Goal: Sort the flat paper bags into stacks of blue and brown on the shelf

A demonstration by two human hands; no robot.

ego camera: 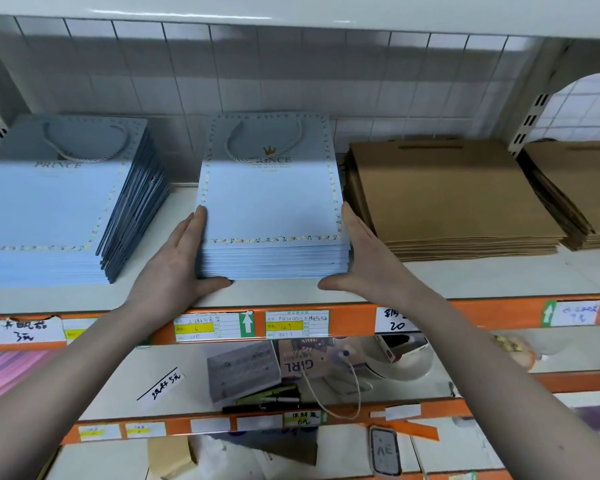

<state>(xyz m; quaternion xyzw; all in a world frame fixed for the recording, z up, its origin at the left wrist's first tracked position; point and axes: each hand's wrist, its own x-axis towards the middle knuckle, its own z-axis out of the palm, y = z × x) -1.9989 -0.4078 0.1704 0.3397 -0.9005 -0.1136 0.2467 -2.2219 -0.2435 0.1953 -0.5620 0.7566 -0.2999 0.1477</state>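
Note:
A stack of flat blue paper bags (pixel 271 202) with rope handles and a gold crown print lies in the middle of the white shelf (pixel 291 292). My left hand (pixel 177 258) presses flat against the stack's left side, its thumb along the front edge. My right hand (pixel 364 254) lies flat at the stack's right side, thumb pointing left at the front. A larger, taller stack of blue bags (pixel 49 209) sits at the left. Beside the middle stack on the right lies a brown bag stack (pixel 444 195), and a second brown stack (pixel 579 188) reaches the right edge.
An orange shelf rail (pixel 361 320) with paper price labels runs below the hands. The lower shelf holds a grey box (pixel 243 370), pens (pixel 267 398), a "GIRL" bag (pixel 302 362) and a white bowl (pixel 406 358). A tiled wall stands behind the stacks, and another shelf hangs close overhead.

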